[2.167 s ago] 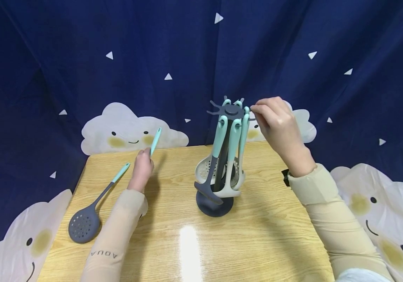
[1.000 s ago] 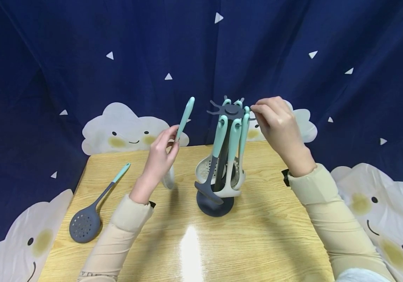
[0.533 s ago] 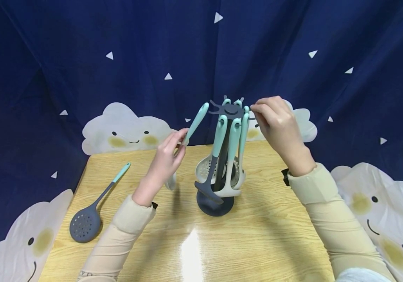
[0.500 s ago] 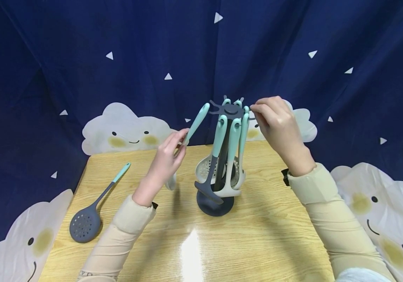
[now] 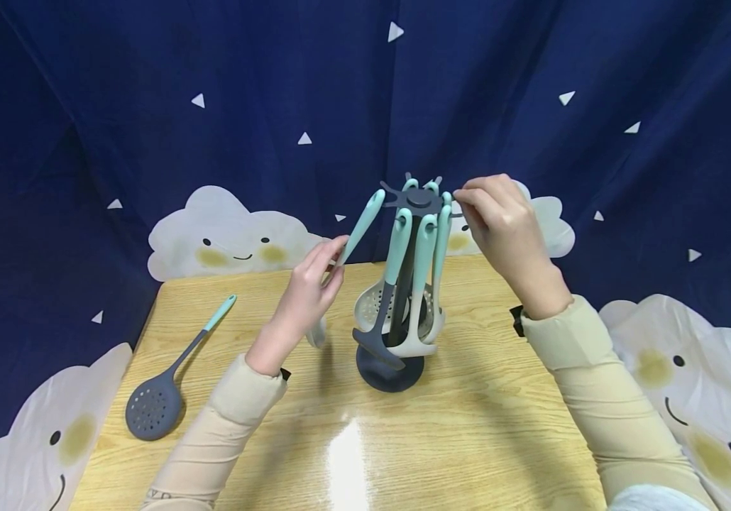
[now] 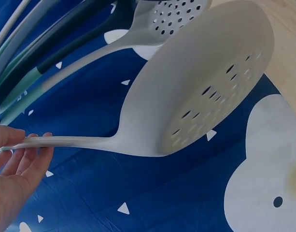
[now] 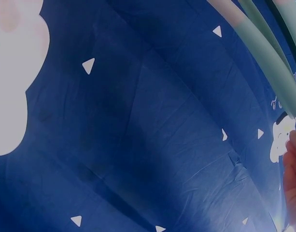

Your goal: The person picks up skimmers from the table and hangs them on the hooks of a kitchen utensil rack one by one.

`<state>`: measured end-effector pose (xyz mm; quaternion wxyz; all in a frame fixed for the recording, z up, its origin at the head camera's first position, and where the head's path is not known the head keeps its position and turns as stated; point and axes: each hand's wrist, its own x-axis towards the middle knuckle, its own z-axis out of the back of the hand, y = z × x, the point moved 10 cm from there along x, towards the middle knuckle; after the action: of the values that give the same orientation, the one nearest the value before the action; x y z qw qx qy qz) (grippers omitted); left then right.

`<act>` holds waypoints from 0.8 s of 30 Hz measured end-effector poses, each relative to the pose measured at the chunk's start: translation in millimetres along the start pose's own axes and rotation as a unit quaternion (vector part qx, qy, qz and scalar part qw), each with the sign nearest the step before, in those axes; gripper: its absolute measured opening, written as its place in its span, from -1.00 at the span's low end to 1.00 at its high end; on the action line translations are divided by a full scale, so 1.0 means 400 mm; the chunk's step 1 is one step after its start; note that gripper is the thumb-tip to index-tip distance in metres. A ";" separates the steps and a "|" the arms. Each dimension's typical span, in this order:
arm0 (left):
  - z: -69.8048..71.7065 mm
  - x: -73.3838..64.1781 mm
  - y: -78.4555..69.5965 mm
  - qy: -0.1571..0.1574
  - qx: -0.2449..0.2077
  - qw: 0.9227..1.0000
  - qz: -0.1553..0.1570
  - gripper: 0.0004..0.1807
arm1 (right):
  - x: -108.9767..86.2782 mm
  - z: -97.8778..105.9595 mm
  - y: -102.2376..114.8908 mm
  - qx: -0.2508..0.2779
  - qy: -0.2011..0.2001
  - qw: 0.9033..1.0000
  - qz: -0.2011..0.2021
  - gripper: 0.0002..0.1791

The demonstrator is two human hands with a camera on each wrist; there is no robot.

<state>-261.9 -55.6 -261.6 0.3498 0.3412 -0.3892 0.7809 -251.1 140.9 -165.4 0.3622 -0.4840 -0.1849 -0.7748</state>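
Note:
My left hand (image 5: pixel 306 292) pinches a white slotted skimmer (image 6: pixel 201 87) partway along its mint-handled stem. The handle's top end is right at a hook on the left side of the dark utensil rack (image 5: pixel 419 201); the skimmer's head is mostly behind the hand in the head view. My right hand (image 5: pixel 507 227) pinches the tip of one of the rack's hook arms at the right. Several mint-handled utensils hang around the rack, among them a dark-headed one (image 5: pixel 378 333), a white one (image 5: pixel 415 341) and a white perforated one (image 5: pixel 368 306).
A dark blue perforated skimmer (image 5: pixel 155 407) with a mint handle lies on the left of the wooden table (image 5: pixel 468 440). The rack's round dark base (image 5: pixel 391 376) stands mid-table. Behind the table hangs a navy curtain (image 5: pixel 314 71) with white triangles and clouds.
The left hand has raised the skimmer from the table's left side and carried it right, up to the rack, its handle tilting rightward. The right hand has stayed at the hook arm.

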 end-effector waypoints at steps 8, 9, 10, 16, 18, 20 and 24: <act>-0.006 -0.004 -0.009 -0.001 0.020 1.000 -0.015 -0.57 | 0.001 -0.002 0.001 -0.002 0.003 1.000 0.001 -0.88; -0.009 -0.004 -0.010 0.000 0.019 1.000 -0.015 -0.57 | 0.001 -0.002 0.001 -0.002 0.003 1.000 0.000 -0.88; -0.011 -0.005 -0.011 0.001 0.018 1.000 -0.015 -0.57 | 0.001 -0.002 0.000 -0.002 0.003 1.000 0.000 -0.88; -0.030 -0.008 -0.013 0.006 0.000 1.000 -0.006 -0.55 | 0.000 -0.002 -0.001 -0.004 0.004 1.000 -0.002 -0.88; -0.038 -0.010 -0.010 0.006 -0.007 1.000 0.000 -0.56 | 0.000 -0.002 -0.001 -0.005 0.004 1.000 -0.002 -0.88; -0.045 -0.012 -0.008 0.006 -0.015 1.000 0.004 -0.56 | 0.000 -0.002 0.000 -0.007 0.004 1.000 -0.002 -0.88; -0.057 -0.014 -0.007 0.003 -0.029 1.000 0.010 -0.57 | -0.001 -0.001 0.000 -0.007 0.005 1.000 -0.003 -0.88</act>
<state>-262.7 -36.8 -275.8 0.3525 0.3251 -0.4139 0.7738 -251.3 140.7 -165.8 0.3570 -0.4820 -0.1792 -0.7798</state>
